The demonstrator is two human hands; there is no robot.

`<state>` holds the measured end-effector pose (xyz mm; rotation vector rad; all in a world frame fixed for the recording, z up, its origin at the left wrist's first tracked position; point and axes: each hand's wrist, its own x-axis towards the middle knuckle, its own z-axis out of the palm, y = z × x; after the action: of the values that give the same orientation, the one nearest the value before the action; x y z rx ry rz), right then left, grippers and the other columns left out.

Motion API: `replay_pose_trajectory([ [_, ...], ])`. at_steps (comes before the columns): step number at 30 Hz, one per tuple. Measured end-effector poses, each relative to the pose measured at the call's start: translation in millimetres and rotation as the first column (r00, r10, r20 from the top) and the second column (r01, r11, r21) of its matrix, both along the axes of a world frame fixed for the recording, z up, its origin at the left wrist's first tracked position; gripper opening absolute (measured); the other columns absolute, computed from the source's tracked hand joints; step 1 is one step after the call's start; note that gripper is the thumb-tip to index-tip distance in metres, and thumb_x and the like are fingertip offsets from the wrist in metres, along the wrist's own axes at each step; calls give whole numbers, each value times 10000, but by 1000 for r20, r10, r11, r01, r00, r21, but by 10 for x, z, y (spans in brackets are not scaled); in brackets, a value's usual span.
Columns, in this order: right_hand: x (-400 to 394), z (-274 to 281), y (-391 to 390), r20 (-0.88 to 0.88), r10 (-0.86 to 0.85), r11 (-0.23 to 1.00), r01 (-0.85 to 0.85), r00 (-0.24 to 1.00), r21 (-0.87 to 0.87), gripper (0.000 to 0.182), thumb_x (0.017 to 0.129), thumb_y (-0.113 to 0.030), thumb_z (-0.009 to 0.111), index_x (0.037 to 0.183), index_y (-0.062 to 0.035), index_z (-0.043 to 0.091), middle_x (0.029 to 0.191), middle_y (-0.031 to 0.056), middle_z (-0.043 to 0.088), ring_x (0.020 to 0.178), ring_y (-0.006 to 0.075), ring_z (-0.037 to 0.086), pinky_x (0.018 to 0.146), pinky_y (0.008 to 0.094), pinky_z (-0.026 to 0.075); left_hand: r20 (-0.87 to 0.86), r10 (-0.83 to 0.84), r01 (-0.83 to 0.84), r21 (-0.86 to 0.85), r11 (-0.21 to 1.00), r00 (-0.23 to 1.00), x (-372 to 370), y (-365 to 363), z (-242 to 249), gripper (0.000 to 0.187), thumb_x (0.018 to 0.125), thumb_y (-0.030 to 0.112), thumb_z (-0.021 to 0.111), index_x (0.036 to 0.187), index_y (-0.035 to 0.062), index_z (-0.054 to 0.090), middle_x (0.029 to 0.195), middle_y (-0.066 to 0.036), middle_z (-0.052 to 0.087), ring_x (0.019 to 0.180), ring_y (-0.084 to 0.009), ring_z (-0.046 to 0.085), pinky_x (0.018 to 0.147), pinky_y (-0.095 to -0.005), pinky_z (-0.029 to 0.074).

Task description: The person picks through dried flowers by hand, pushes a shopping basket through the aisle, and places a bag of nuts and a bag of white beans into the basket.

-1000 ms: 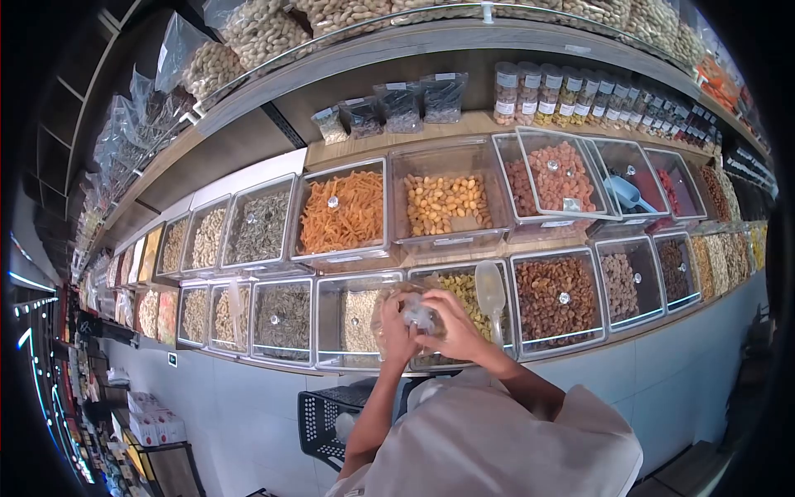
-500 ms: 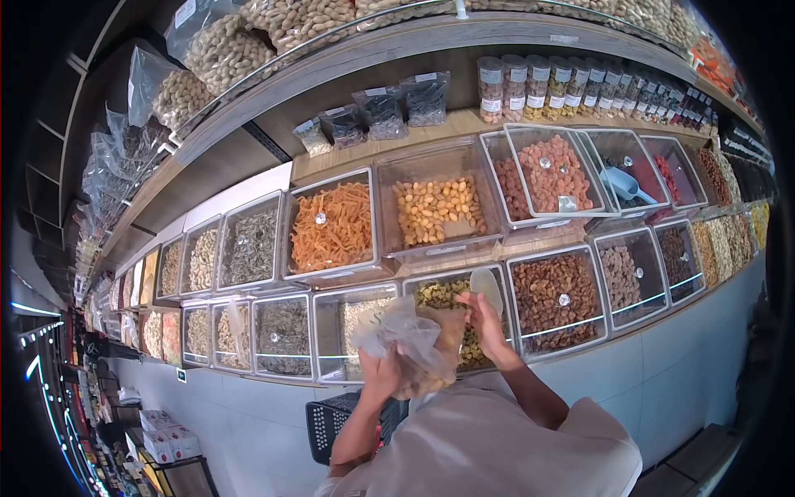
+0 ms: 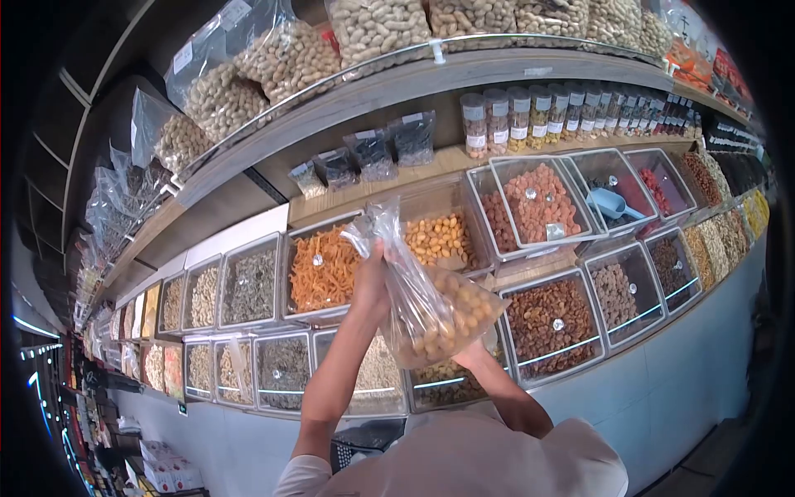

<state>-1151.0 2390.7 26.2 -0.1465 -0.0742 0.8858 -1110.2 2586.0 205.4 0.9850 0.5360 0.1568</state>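
Note:
My left hand (image 3: 373, 277) is closed around the gathered neck of a clear plastic bag (image 3: 447, 319), lifted above the bins. Rounded yellow-orange pieces fill the bag's lower part. They resemble the contents of the open bin (image 3: 439, 236) just behind it. My right hand (image 3: 474, 354) is mostly behind the bag's lower corner, its fingers hidden, so its hold cannot be seen. Below the bag is a front bin (image 3: 451, 389) with greenish-yellow pieces, partly covered from view. Left of the bag lies a bin of orange dried strips (image 3: 323, 269).
A lidded bin of brown nuts (image 3: 553, 319) stands right of my right hand. Behind it, a tilted lid (image 3: 542, 203) rests over reddish pieces. A blue scoop (image 3: 610, 203) lies farther right. Labelled jars (image 3: 497, 124) and bagged peanuts (image 3: 381, 33) line the shelves above. A dark basket (image 3: 364, 439) is below.
My left hand has raised the bag up and forward from near my body. My right hand, which held a translucent scoop, has moved down behind the bag, and the scoop is out of sight.

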Motion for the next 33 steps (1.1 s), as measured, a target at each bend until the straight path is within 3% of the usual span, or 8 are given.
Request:
replay_pose_trajectory([
  [6,167,447,-310,141,-80,900,132,987,-415,826,1045,-707,235,1615,-111,283,1624,147,387,1433,395,463,1062,657,478,-76,-137,137,-10,991,988,1219,575,-1316,356,1105,281,489,1268,-13,604,1106,-125,697,987,-242,692,874,-425,588],
  [10,337,537,-303,244,-83,830,202,966,-520,892,1042,-726,217,1614,-41,215,1555,237,434,1401,417,492,941,622,573,-208,-377,365,-93,926,903,1338,436,-1272,374,1088,241,503,1348,-19,564,1214,-149,696,1094,-255,681,970,-439,560],
  [15,560,787,-119,339,-65,664,294,938,-688,779,1024,-556,588,1461,67,422,1301,197,610,1035,272,706,753,370,650,-269,-563,533,-179,827,782,1180,566,-1452,372,1084,237,511,1352,-16,564,1219,-145,695,1099,-252,679,971,-432,559],
  [24,808,575,-180,379,55,471,311,924,-825,632,1014,-493,649,1254,79,526,1101,184,656,913,217,731,637,326,620,-314,-596,546,-238,803,739,1120,643,-1836,371,1077,231,527,1358,-9,563,1228,-138,694,1109,-247,676,971,-421,558],
  [26,885,535,-326,462,262,302,383,847,-873,491,992,-427,711,1150,25,602,1061,159,672,859,193,721,648,352,593,-315,-593,542,-241,805,741,1188,615,-1860,371,1076,229,530,1360,-7,563,1230,-136,694,1111,-246,675,971,-418,557],
  [27,901,417,-382,735,360,77,767,575,-638,282,983,-251,732,1050,4,634,964,111,670,805,237,715,681,340,558,-318,-591,540,-239,807,741,1202,619,-1871,371,1075,229,532,1360,-6,563,1231,-136,694,1112,-246,674,971,-417,557],
  [30,978,858,-512,828,498,-227,960,258,-163,219,927,-113,736,1093,7,658,998,135,674,879,315,699,783,392,551,-326,-582,530,-240,813,745,1224,623,-1910,371,1073,226,537,1362,-4,563,1234,-133,693,1115,-244,673,972,-413,556],
  [33,1221,1097,-567,739,672,-26,997,-39,75,246,884,-29,692,1127,9,692,1020,149,676,983,362,664,858,428,546,-331,-577,525,-238,817,747,1224,605,-1928,371,1070,224,543,1365,-2,562,1237,-131,693,1118,-242,672,972,-409,556],
])
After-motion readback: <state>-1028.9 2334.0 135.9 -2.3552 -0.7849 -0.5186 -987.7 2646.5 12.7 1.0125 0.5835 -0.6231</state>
